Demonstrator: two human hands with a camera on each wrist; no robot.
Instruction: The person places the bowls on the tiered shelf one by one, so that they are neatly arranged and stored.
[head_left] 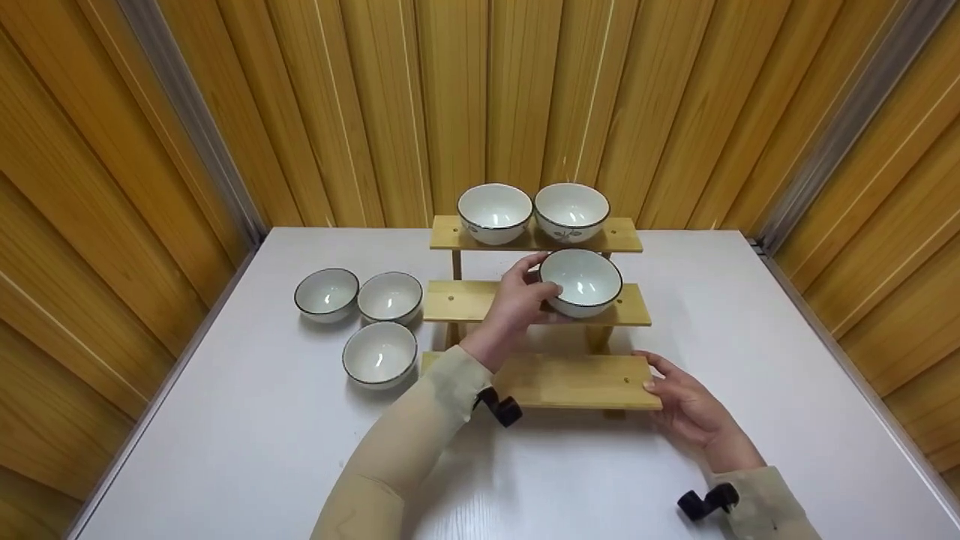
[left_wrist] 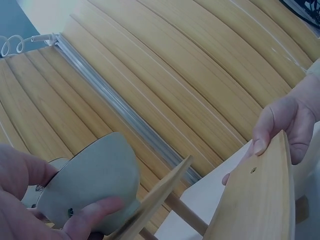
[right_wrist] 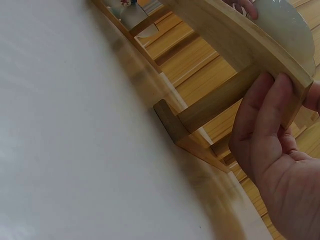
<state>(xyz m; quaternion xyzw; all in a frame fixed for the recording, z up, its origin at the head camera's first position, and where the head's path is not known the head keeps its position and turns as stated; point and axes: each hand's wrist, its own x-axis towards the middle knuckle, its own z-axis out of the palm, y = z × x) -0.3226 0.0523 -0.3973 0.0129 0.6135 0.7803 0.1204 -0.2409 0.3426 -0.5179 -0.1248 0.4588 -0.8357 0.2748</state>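
Observation:
My left hand (head_left: 521, 296) grips a white, dark-rimmed bowl (head_left: 583, 279) by its left side, at the right part of the middle shelf (head_left: 461, 301) of a three-step wooden rack. In the left wrist view the bowl (left_wrist: 95, 180) is tilted, its base by the shelf edge; whether it bears on the shelf I cannot tell. My right hand (head_left: 690, 405) pinches the right end of the lowest shelf (head_left: 577, 381). The right wrist view shows fingers (right_wrist: 265, 115) under that board beside its leg. Two similar bowls, a left one (head_left: 495, 212) and a right one (head_left: 572, 212), stand on the top shelf.
Left of the rack, three more bowls stand close together on the white table (head_left: 225, 420): one far left (head_left: 328, 294), one beside it (head_left: 390, 296) and one in front (head_left: 380, 355). Wood-panelled walls (head_left: 360, 112) enclose the table at the back and sides.

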